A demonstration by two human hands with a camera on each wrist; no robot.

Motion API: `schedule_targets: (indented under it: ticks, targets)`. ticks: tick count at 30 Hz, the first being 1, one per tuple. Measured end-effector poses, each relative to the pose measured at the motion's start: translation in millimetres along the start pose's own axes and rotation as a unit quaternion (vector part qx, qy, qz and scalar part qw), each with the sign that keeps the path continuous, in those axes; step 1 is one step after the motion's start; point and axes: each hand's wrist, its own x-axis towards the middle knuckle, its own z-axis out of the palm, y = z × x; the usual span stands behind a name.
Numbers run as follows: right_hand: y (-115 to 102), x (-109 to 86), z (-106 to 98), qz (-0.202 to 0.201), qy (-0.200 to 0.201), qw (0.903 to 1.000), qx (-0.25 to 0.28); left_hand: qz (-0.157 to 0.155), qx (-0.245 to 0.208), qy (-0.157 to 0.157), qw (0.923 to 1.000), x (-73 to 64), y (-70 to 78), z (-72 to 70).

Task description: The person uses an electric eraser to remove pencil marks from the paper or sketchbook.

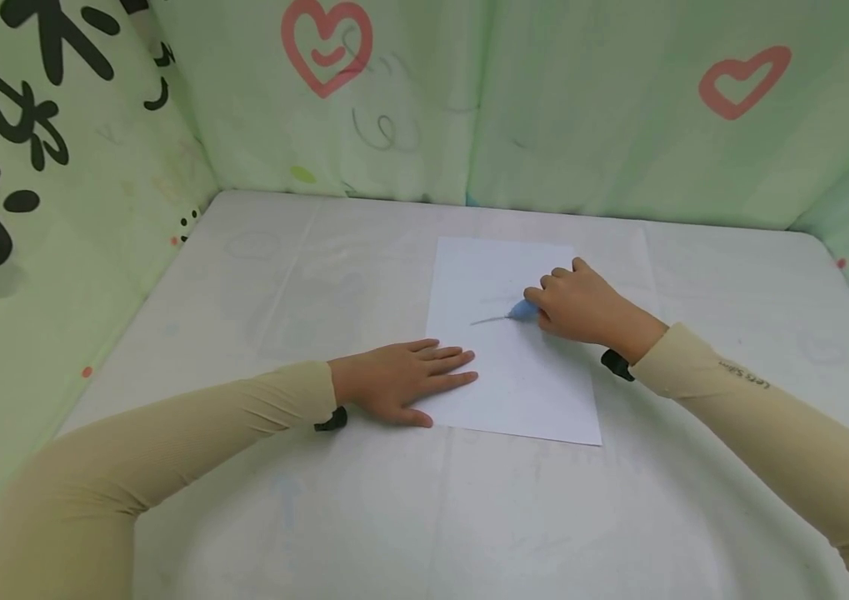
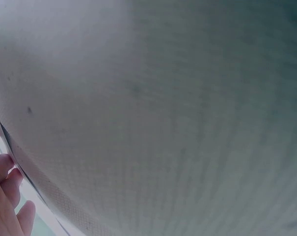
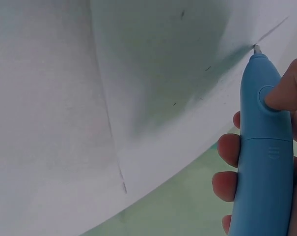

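A sheet of white paper [image 1: 521,392] lies on the table. My left hand [image 1: 402,379] rests on its left edge, palm down with the fingers spread. In my right hand [image 1: 577,304] I grip a blue electric eraser [image 3: 263,172], its metal tip down at the paper and my thumb on its round button. The tip meets the end of a thin grey pencil line [image 1: 486,321]. A few dark specks lie on the sheet in the right wrist view. The left wrist view shows mostly white cloth, with some fingers [image 2: 8,187] at the lower left.
The table [image 1: 364,508] has a creased white cover. A pale green curtain [image 1: 581,125] with red hearts hangs along the back edge, and another with black characters stands at the left. Dark wrist straps [image 1: 616,364] show below both sleeves.
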Motion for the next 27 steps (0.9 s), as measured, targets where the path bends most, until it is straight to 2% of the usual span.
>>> schedule_targets:
  ticks: [3,7,11,16,21,27]
  targets:
    - [0.6,0.0,-0.8,0.014,-0.007,0.9999,0.001,0.001,-0.002,0.000,1.0000,0.1,-0.2,0.5]
    - [-0.8,0.9,-1.5,0.000,-0.011,0.9999,0.001,-0.001,-0.003,-0.004,1.0000,0.2,-0.6,1.5]
    - [-1.1,1.4,-1.6,0.008,-0.011,0.9999,-0.003,-0.001,-0.002,-0.002,1.0000,0.1,-0.7,1.8]
    - [-4.6,3.4,-2.4,-0.005,-0.027,0.9996,-0.002,0.000,0.003,0.001,1.0000,0.2,-0.7,1.8]
    - [-4.7,4.3,-3.0,0.011,-0.030,0.9995,-0.006,0.003,0.001,0.006,1.0000,0.2,-0.6,1.1]
    - [-4.7,5.3,-2.0,0.001,-0.032,0.9995,-0.005,-0.002,0.003,-0.001,1.0000,0.5,-0.9,1.9]
